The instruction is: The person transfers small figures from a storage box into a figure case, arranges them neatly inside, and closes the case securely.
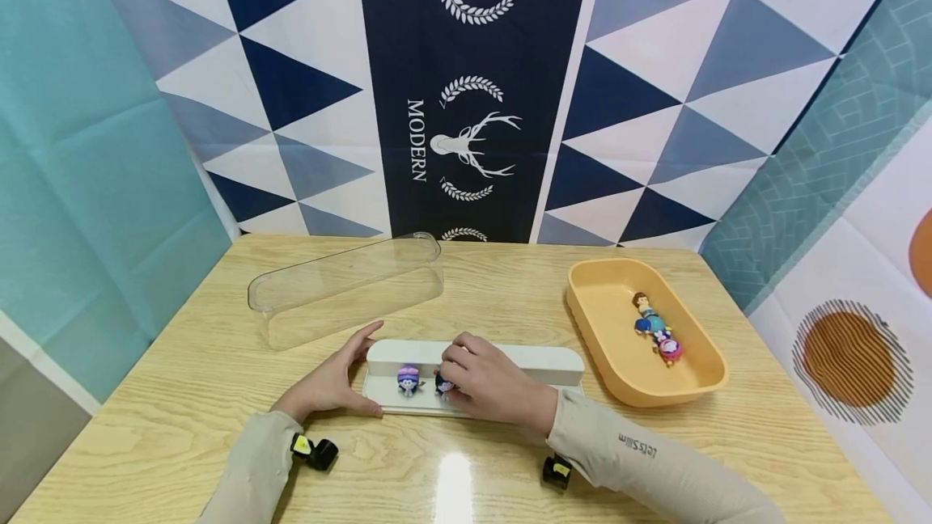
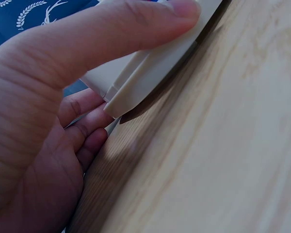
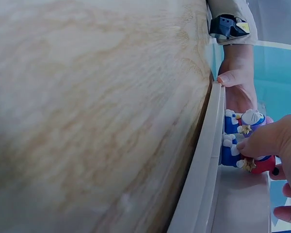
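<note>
A long white stepped display base [image 1: 548,357] lies across the table in the head view. Its left end sits between the thumb and fingers of my left hand [image 1: 331,377], thumb at the front edge and fingers round the back corner. A small figurine with a purple top [image 1: 408,379] stands on the base's lower step near that end. Just right of it, my right hand [image 1: 489,382] pinches a second, dark-topped figurine [image 1: 442,384] at the step. In the right wrist view this figurine [image 3: 229,151] has blue, white and red parts and a gold star; my fingers partly hide it.
To the right is a yellow-orange tray [image 1: 582,318] with several small figurines [image 1: 654,330] lying in it. Behind the base, on the left, stands a long transparent cover [image 1: 345,297]. Patterned cloth [image 1: 306,87] hangs behind the wooden table [image 1: 502,297].
</note>
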`<move>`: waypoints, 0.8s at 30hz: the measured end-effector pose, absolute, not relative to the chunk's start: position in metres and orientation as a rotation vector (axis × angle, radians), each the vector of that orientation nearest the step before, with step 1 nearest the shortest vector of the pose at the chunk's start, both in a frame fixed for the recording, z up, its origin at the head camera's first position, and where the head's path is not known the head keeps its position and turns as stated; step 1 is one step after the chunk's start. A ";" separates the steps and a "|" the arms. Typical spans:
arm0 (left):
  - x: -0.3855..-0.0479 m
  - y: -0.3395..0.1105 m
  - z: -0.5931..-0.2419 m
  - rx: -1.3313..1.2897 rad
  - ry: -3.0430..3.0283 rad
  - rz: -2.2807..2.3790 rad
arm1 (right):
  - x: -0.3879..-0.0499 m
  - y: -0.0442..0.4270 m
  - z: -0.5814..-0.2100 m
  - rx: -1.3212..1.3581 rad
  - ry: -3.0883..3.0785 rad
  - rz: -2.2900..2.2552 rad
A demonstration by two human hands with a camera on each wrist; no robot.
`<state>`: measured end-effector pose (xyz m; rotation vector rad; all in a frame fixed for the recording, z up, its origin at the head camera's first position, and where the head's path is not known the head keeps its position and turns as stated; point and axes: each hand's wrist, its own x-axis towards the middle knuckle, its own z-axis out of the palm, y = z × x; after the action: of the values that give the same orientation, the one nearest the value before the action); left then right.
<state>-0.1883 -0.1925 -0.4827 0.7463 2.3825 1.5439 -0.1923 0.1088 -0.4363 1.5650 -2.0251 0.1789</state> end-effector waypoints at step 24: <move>-0.188 -0.193 -0.481 0.738 2.375 1.544 | -0.193 0.135 -0.413 1.572 -1.993 0.006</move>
<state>-0.1883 -0.1929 -0.4812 0.7380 2.3747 1.5439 -0.1933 0.1354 -0.4132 1.5719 -1.9928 0.0059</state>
